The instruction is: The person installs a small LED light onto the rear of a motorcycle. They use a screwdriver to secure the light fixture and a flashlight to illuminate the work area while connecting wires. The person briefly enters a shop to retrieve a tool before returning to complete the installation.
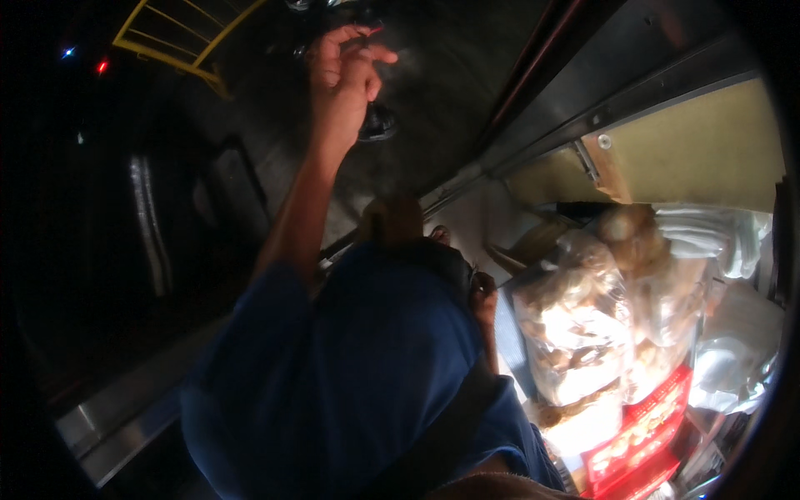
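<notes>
My left hand is stretched out ahead over the dark floor, its fingers curled and pinched together. A small thin thing with a red end shows at the fingertips, too small to name. Down at my right side, my right hand hangs close to the body with its fingers curled in. Whatever it may hold is hidden. A dark rounded shape lies just left of it, against my blue shirt.
To the right stand clear plastic bags of brownish items, brightly lit, with a red plastic crate beside them. White bags lie behind. A yellowish panel with a latch rises above. A yellow metal rail stands far left.
</notes>
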Demonstrator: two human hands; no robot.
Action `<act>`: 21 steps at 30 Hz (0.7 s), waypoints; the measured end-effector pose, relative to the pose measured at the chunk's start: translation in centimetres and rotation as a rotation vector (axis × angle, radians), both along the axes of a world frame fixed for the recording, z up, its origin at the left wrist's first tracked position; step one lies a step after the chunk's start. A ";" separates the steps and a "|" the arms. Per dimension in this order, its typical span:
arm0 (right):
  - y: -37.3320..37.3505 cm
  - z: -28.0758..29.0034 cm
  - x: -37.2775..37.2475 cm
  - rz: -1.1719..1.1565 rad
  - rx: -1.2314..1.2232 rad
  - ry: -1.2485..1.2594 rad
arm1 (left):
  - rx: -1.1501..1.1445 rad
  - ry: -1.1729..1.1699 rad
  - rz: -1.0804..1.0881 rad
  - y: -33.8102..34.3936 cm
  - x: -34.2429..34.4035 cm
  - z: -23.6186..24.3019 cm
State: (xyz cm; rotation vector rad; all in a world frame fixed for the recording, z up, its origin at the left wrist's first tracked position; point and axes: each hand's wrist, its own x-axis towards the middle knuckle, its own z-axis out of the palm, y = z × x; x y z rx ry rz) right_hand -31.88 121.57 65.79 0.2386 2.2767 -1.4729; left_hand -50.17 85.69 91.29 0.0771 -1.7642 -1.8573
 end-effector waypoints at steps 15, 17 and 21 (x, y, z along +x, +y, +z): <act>-21.0 -7.6 -23.4 0.708 0.124 0.332 | -0.260 -0.099 0.435 -26.2 -3.4 -9.8; -24.7 -12.4 -27.6 0.761 0.099 0.352 | -0.296 -0.146 0.506 -30.0 -2.9 -12.0; -40.7 -3.9 -34.7 0.323 -0.318 -0.737 | -0.278 -0.332 0.827 -38.1 4.7 -12.9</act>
